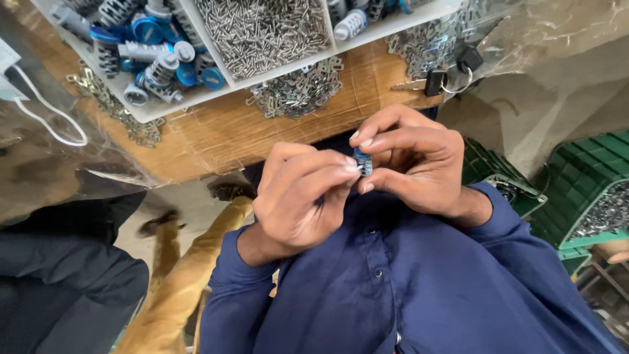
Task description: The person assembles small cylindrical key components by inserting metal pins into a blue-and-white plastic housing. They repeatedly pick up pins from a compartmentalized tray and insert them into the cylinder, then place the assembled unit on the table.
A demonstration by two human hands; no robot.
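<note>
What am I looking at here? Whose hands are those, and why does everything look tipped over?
There is no machine here, just a person at work. The one picture comes from a camera worn on that person's head, looking down, so you see their blue shirt below and the work surface above.

The left hand and the right hand meet in the middle. Together their fingertips pinch one small part, blue on top and silver below.

On the cardboard-covered table stands a white tray with compartments: one holds blue-and-silver parts, one holds small metal pins. Flat metal pieces lie loose beside the tray, and a key too.
</note>
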